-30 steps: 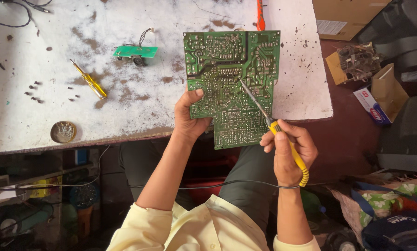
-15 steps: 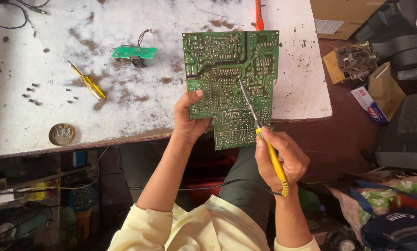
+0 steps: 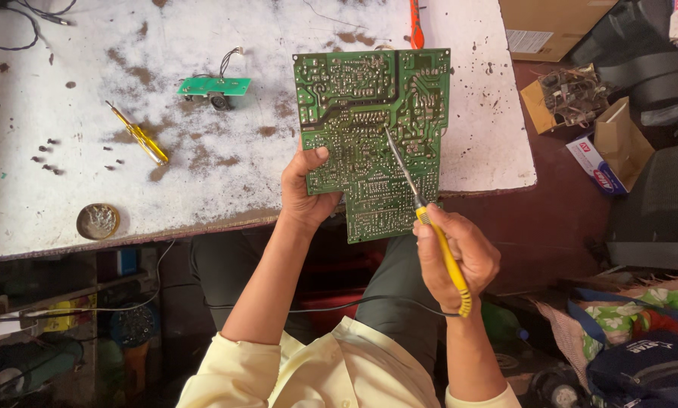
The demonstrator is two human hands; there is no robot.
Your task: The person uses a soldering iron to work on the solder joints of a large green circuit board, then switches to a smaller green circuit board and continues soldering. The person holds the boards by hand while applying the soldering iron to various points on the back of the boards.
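Repair workshop — stained workbench [image 3: 67,189], circuit board [image 3: 369,136]

A single head-worn camera looks steeply down from close above the person's lap, facing twelve o'clock across the white worktable [image 3: 74,113], with the floor clutter running off at three o'clock.
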